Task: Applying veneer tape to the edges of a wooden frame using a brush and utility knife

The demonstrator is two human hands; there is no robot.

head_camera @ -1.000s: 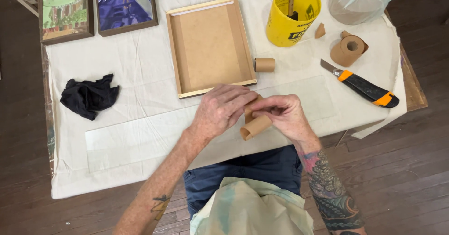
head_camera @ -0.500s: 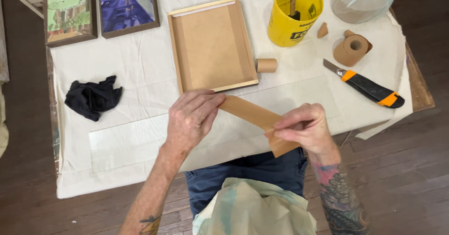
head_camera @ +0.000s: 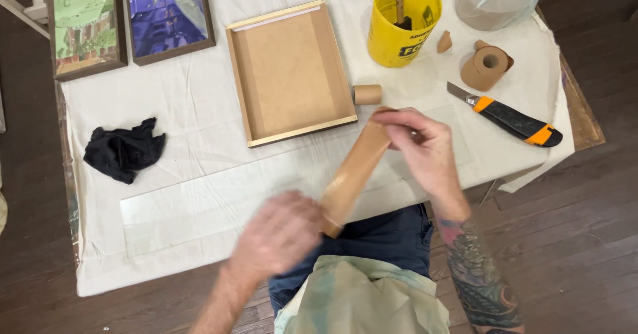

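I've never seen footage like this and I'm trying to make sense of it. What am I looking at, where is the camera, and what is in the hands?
There is no machine here: a person works with two bare hands. The single picture comes from a camera worn on the person's head, looking down at a table covered with a white cloth.

The left hand and the right hand each grip one end of a strip of brown paper tape, stretched between them. The left hand is blurred.

On the cloth lie a shallow wooden frame, two framed pictures, a crumpled black rag, a yellow bucket, a roll of brown tape, a small cardboard tube and a utility knife.
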